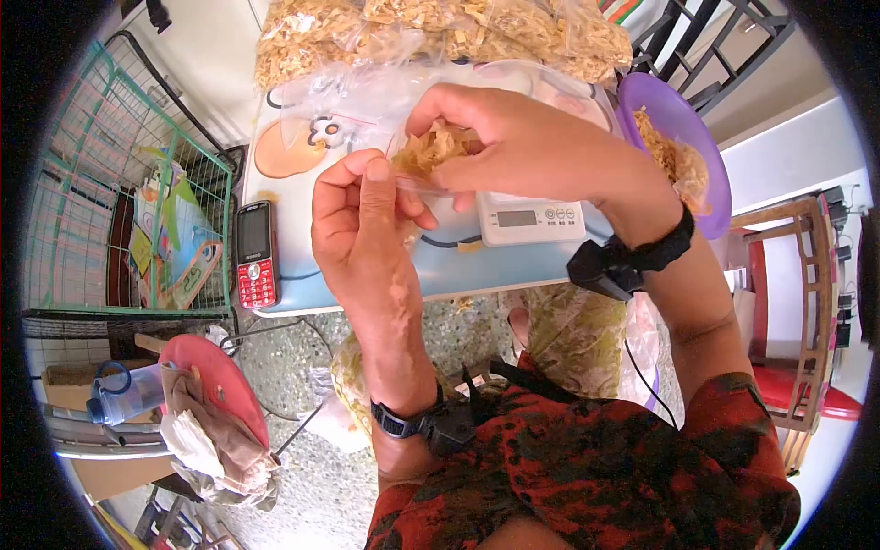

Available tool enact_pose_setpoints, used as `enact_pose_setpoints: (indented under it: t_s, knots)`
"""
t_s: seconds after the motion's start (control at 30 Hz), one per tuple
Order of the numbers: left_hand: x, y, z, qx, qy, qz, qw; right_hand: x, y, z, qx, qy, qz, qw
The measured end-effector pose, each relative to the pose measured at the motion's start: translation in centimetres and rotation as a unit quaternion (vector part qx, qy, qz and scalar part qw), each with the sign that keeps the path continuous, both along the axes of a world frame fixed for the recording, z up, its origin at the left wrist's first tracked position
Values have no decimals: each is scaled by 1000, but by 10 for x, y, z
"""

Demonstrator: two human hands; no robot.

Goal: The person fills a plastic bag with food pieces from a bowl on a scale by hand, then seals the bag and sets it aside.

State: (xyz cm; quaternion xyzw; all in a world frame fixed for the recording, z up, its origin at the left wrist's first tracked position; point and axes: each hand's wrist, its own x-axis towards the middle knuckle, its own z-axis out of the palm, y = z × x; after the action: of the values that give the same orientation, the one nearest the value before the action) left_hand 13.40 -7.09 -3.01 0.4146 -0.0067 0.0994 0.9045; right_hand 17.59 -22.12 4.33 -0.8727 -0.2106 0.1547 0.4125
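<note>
My left hand pinches the rim of a small clear plastic bag between thumb and fingers, above the front of the table. My right hand is curled round some thin, dried yellowish flakes at the bag's mouth. How far its fingers reach into the bag is hard to make out. Just below the right hand stands a white digital scale, partly hidden by that hand. More clear plastic bags lie flat behind my left hand.
Large clear bags of dried flakes line the table's back. A purple basin with flakes stands at the right. A red keypad phone lies at the table's left edge. Beyond are a green wire rack and a red stool.
</note>
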Motion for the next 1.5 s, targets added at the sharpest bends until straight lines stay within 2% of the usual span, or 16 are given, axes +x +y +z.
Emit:
enact_pose_setpoints:
  t_s: [0.13,0.23,0.33,0.43,0.5,0.6,0.73,0.83,1.0,1.03,1.13,1.23,1.33,1.43,1.5]
  knots:
    - [-1,1,3,-44,-5,-19,999,2,-4,2,49,23,7,999]
    - [-3,-1,4,-70,-6,-35,997,-3,2,19,-3,11,-2,1000]
    - [-3,0,4,-71,1,-39,997,-2,5,20,-92,-134,61,985]
    - [-2,4,4,-26,18,-10,999,8,8,3,-83,-225,116,964]
    - [-4,6,6,47,20,23,998,8,10,5,-85,-209,107,968]
    - [-3,4,7,93,28,58,994,10,18,0,-81,-220,79,969]
    - [-1,5,3,75,6,70,995,8,22,9,-157,-194,112,962]
    - [0,9,4,22,0,69,997,12,16,8,-89,-206,121,967]
    - [0,13,7,-104,-20,31,994,0,13,26,-16,-160,68,985]
    - [1,13,5,-88,-3,33,996,-1,13,29,-5,-149,57,987]
    - [2,12,0,-48,34,40,997,2,16,32,-60,-216,47,973]
    - [0,13,1,-32,35,48,998,5,18,23,-34,-262,44,964]
    - [0,19,-2,-31,18,50,998,5,20,17,10,-255,23,967]
    - [0,21,-3,-20,-3,47,999,7,20,8,-21,-324,104,940]
    - [1,21,-2,-14,-1,40,999,4,24,2,-63,-303,171,935]
